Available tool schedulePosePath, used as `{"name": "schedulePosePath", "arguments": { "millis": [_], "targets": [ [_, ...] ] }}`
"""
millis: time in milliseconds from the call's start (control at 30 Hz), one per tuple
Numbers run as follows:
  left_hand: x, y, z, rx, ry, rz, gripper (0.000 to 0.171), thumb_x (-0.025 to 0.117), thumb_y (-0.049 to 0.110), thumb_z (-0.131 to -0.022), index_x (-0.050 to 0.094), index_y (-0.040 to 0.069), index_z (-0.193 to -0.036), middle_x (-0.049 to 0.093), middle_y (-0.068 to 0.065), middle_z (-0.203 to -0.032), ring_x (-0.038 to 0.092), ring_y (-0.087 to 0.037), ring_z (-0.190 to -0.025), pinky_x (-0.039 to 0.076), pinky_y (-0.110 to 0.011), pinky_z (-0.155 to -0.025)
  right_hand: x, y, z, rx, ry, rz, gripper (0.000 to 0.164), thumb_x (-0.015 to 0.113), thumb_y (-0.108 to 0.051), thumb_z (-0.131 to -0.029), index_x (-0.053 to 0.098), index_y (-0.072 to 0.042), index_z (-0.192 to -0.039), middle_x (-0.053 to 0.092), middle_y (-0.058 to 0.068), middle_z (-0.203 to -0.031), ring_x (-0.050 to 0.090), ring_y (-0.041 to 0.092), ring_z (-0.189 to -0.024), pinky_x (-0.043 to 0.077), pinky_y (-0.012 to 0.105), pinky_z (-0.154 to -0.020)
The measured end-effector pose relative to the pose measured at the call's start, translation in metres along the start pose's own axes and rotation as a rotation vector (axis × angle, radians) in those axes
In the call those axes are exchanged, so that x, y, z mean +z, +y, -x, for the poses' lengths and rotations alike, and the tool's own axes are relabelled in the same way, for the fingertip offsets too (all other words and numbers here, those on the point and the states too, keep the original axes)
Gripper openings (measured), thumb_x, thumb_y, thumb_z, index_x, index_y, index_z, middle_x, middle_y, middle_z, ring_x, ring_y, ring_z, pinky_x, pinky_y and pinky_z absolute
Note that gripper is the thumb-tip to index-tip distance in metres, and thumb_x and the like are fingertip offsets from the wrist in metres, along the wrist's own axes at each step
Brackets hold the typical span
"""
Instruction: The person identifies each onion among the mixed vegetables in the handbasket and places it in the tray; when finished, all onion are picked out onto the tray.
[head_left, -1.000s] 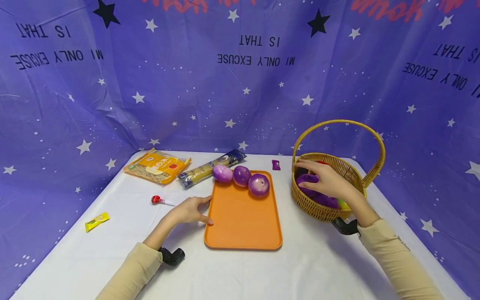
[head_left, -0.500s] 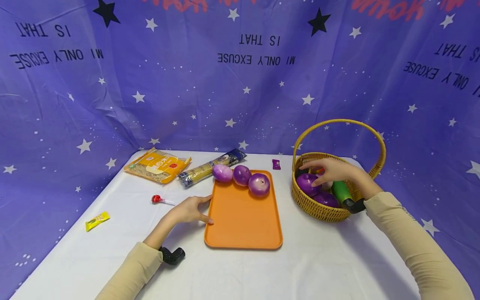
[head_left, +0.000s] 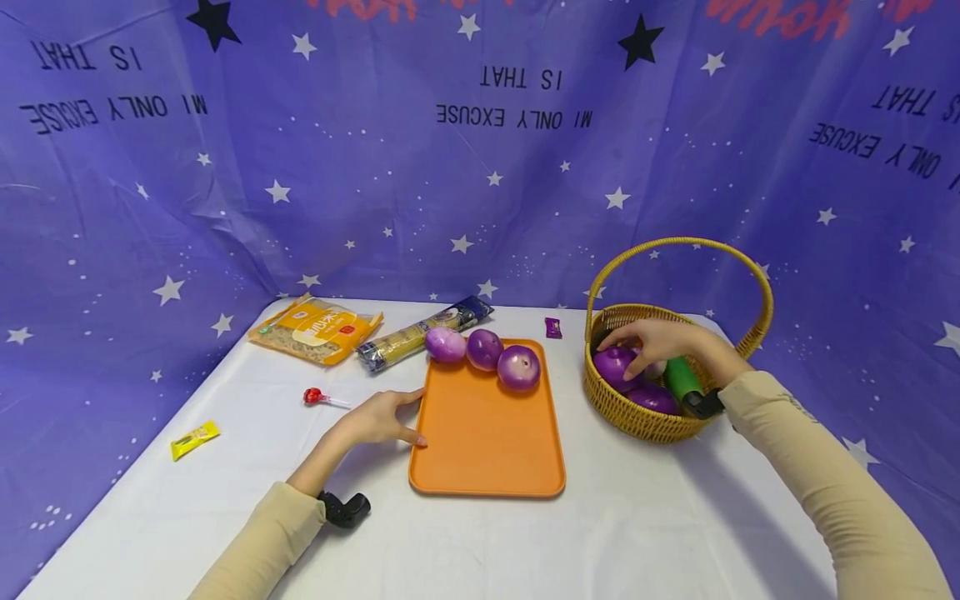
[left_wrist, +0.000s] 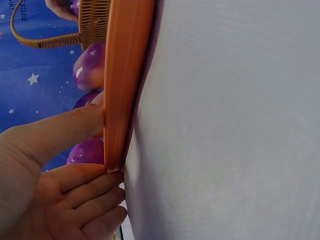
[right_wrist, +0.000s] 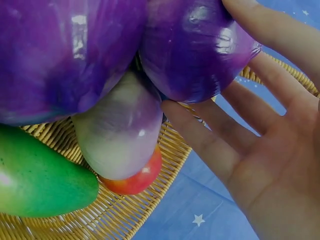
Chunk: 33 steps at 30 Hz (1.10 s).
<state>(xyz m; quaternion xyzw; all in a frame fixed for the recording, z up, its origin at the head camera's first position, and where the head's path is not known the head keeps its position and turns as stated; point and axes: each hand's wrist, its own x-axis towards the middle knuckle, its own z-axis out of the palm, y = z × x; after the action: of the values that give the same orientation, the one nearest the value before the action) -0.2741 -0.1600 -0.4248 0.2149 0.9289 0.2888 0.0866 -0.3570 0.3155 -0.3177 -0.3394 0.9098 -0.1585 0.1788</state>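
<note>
My right hand (head_left: pixel 658 340) reaches into the wicker basket (head_left: pixel 637 423), its thumb and fingers curled round a purple onion (head_left: pixel 613 367). In the right wrist view, that onion (right_wrist: pixel 195 50) sits between the thumb above and the fingers below. A larger onion (right_wrist: pixel 65 55) and a pale purple-white one (right_wrist: pixel 120 130) lie beside it. My left hand (head_left: pixel 378 419) rests against the left edge of the orange tray (head_left: pixel 487 450), fingers spread. In the left wrist view the thumb (left_wrist: pixel 65 127) lies over the rim. Three purple onions (head_left: pixel 483 350) line the tray's far end.
The basket also holds a green elongated fruit or vegetable (head_left: pixel 681 382) and a red round thing (right_wrist: pixel 137 177). Its tall handle (head_left: pixel 678 242) arches overhead. Behind the tray lie a noodle pack (head_left: pixel 420 335) and an orange bag (head_left: pixel 318 331). Around are a lollipop (head_left: pixel 313 397), a yellow packet (head_left: pixel 195 440) and a purple candy (head_left: pixel 552 327).
My right hand has shifted right and lowered in the basket, and its fingers have closed round an onion. The green piece has come into sight. The left hand and tray have stayed put.
</note>
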Motion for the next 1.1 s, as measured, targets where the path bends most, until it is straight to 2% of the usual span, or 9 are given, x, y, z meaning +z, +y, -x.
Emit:
{"name": "schedulePosePath", "arguments": {
  "millis": [300,467,700,900,1100],
  "targets": [
    [0.001,0.0,-0.001,0.013,0.003,0.003,0.09,0.086,0.035,-0.07,0.045,-0.003,-0.141,0.049,-0.023,-0.139,0.041,-0.041,-0.13,0.032,-0.052,-0.109,-0.001,-0.001,0.005,0.007,0.028,0.01,0.058,0.079,-0.03,-0.08,0.06,-0.011,-0.131,0.058,0.011,-0.129,0.052,0.032,-0.117,0.042,0.054,-0.099],
    [0.001,-0.001,-0.001,0.004,-0.002,0.006,0.089,0.086,0.035,-0.071,0.045,-0.002,-0.142,0.048,-0.023,-0.14,0.04,-0.041,-0.131,0.032,-0.053,-0.109,-0.005,-0.008,0.011,0.049,0.063,-0.01,0.06,0.079,-0.03,-0.08,0.059,-0.012,-0.133,0.055,0.012,-0.133,0.049,0.034,-0.121,0.041,0.056,-0.101],
    [0.002,-0.001,-0.001,0.003,-0.003,0.001,0.09,0.085,0.035,-0.071,0.045,-0.001,-0.142,0.048,-0.023,-0.14,0.041,-0.041,-0.131,0.032,-0.053,-0.109,-0.011,-0.018,0.018,0.052,0.1,0.008,0.061,0.078,-0.032,-0.081,0.058,-0.012,-0.134,0.056,0.013,-0.133,0.049,0.036,-0.121,0.039,0.059,-0.101],
    [0.001,0.0,-0.001,0.002,-0.004,0.003,0.089,0.085,0.035,-0.071,0.045,-0.002,-0.142,0.048,-0.023,-0.14,0.04,-0.041,-0.131,0.032,-0.053,-0.109,-0.013,-0.027,0.026,0.059,0.194,0.066,0.062,0.08,-0.036,-0.078,0.059,-0.021,-0.134,0.055,0.012,-0.135,0.05,0.035,-0.121,0.04,0.059,-0.1],
    [0.001,0.0,-0.001,0.004,0.004,0.005,0.089,0.086,0.035,-0.07,0.045,-0.002,-0.141,0.048,-0.023,-0.14,0.04,-0.041,-0.131,0.032,-0.053,-0.109,-0.007,-0.041,0.034,-0.026,0.334,0.113,0.061,0.08,-0.036,-0.079,0.058,-0.019,-0.133,0.055,0.01,-0.135,0.054,0.034,-0.116,0.046,0.056,-0.094]
  ]
}}
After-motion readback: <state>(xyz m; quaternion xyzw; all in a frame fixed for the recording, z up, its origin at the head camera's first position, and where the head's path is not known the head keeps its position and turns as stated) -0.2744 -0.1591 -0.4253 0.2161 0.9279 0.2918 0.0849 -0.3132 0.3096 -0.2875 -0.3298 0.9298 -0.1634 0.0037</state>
